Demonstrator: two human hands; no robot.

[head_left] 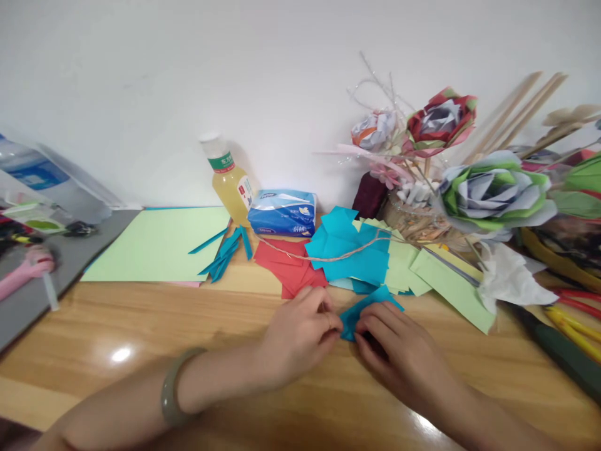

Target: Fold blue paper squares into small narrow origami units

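A folded piece of blue paper is between my two hands, just above the wooden table. My left hand is closed, its thumb and finger pinching at the paper's left edge. The curled fingers of my right hand grip the same piece from the right, covering its lower part. Behind it lie a pile of blue paper squares, several red paper pieces and light green pieces. A thin twisted cord runs across the piles.
Blue paper strips lie beside large light green sheets. A drink bottle and a tissue pack stand by the wall. Paper flowers, crumpled white tissue and yellow-handled pliers are at right; a pink glue gun at left.
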